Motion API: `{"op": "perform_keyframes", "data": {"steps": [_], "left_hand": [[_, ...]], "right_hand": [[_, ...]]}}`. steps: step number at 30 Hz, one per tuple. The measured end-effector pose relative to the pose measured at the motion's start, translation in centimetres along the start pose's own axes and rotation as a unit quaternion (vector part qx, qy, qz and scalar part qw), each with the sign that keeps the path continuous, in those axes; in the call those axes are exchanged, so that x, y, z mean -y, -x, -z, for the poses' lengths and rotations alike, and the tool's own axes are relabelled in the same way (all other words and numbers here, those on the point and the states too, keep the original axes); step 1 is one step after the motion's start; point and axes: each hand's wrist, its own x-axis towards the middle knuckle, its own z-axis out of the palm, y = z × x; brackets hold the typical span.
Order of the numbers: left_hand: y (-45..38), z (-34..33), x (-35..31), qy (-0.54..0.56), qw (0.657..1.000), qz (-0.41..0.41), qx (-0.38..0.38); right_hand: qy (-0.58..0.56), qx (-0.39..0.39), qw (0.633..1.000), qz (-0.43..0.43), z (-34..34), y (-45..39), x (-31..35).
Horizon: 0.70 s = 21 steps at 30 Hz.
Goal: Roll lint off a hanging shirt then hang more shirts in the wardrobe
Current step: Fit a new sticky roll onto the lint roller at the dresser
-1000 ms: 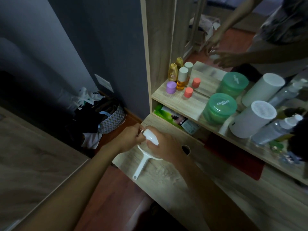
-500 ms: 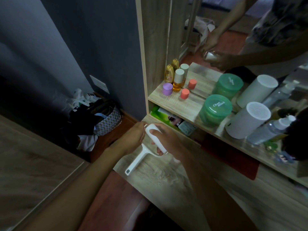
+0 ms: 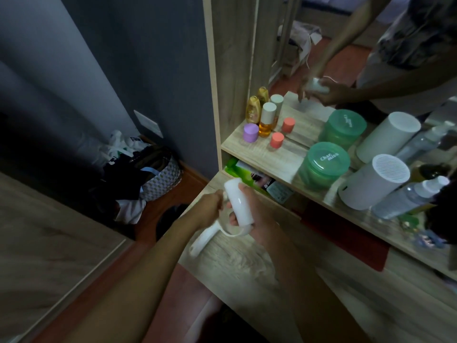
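Observation:
A white lint roller (image 3: pixel 238 202) is held above the wooden dresser top (image 3: pixel 247 263). My right hand (image 3: pixel 257 219) wraps the white roll from below and the right. My left hand (image 3: pixel 210 209) grips the roller's frame at the roll's left end. The white handle (image 3: pixel 201 240) hangs down to the lower left. No shirt or wardrobe rail is in view. The mirror (image 3: pixel 346 58) above the shelf reflects both hands with the roller.
On the dresser shelf stand small bottles (image 3: pixel 265 117), a purple pot (image 3: pixel 250 132), a green jar (image 3: pixel 324 165), a white cylinder (image 3: pixel 373 185) and a spray bottle (image 3: pixel 410 198). A basket of clothes (image 3: pixel 158 177) sits on the floor by the dark wall.
Both hands lifted the lint roller off the dresser top. The roll now stands more upright in my right hand, and the handle swings free below my left hand.

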Motion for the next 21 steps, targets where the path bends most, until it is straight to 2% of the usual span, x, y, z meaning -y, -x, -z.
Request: {"op": "perform_keyframes", "data": {"steps": [3, 6, 10, 13, 16, 18, 21], "left_hand": [[0.9, -1.8, 2.2, 0.019, 0.995, 0.091, 0.028], [0.9, -3.1, 3.8, 0.071, 0.985, 0.159, 0.013], [-0.8, -4.5, 4.4, 0.123, 0.964, 0.235, -0.007], [-1.8, -5.3, 4.5, 0.143, 0.946, 0.291, 0.001], [-2.5, -5.8, 3.6, 0.152, 0.939, 0.309, -0.021], [-3.0, -5.8, 2.9, 0.205, 0.927, 0.309, -0.058], [-3.6, -6.1, 2.2, 0.281, 0.914, 0.287, -0.058]], "right_hand": [[0.044, 0.033, 0.997, 0.061, -0.1, -0.3, 2.0], [-0.006, 0.069, 0.997, 0.042, -0.2, -0.1, 3.8], [-0.060, -0.005, 0.998, -0.026, 0.3, -0.3, 2.4], [-0.118, 0.000, 0.993, -0.030, 1.6, -0.4, 0.2], [-0.124, -0.005, 0.992, -0.024, 2.7, -0.1, -0.7], [-0.085, -0.018, 0.996, -0.034, 2.7, 0.2, -0.8], [-0.078, -0.046, 0.995, -0.043, 2.7, 0.5, -1.1]]}}
